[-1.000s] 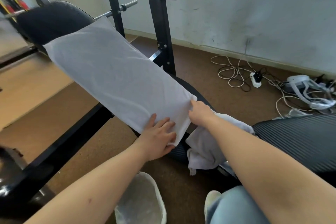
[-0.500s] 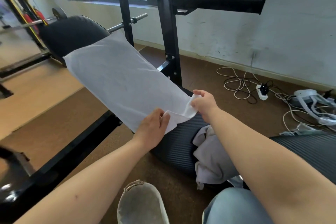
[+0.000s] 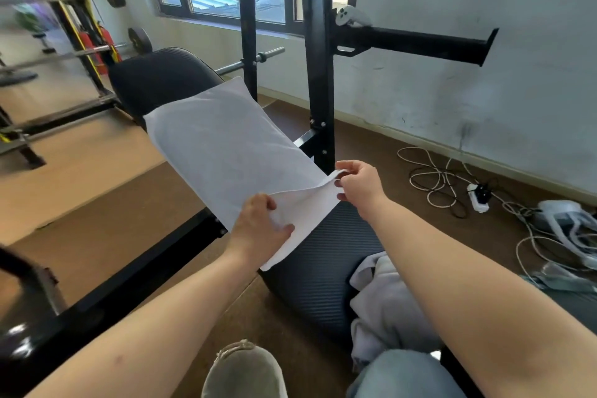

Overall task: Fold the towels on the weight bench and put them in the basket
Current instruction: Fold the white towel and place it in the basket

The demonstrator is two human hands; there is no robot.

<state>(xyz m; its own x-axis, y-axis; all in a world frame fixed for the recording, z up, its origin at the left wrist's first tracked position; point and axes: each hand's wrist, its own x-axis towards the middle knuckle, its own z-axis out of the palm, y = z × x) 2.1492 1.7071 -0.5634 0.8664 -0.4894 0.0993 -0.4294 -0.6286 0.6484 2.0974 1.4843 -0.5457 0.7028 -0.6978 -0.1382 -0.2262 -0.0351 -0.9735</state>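
Note:
A long white towel [image 3: 226,152] lies stretched along the black padded weight bench [image 3: 323,252]. Its near end is lifted off the pad. My left hand [image 3: 258,229] grips the near left corner, and my right hand [image 3: 358,186] pinches the near right corner a little higher and farther away. A crumpled grey-white towel [image 3: 384,307] lies heaped on the bench beside my right forearm. No basket shows in this view.
Black rack uprights [image 3: 318,74] stand just behind the bench, with a horizontal arm [image 3: 413,42] and a white controller [image 3: 350,14] on it. Cables, a power strip [image 3: 478,199] and a headset [image 3: 568,216] lie on the brown floor at right. My shoe [image 3: 245,371] is below.
Both hands went from lying on the towel's near end to gripping its corners and lifting them up and away from me. The view tilted up, and the basket dropped out of sight.

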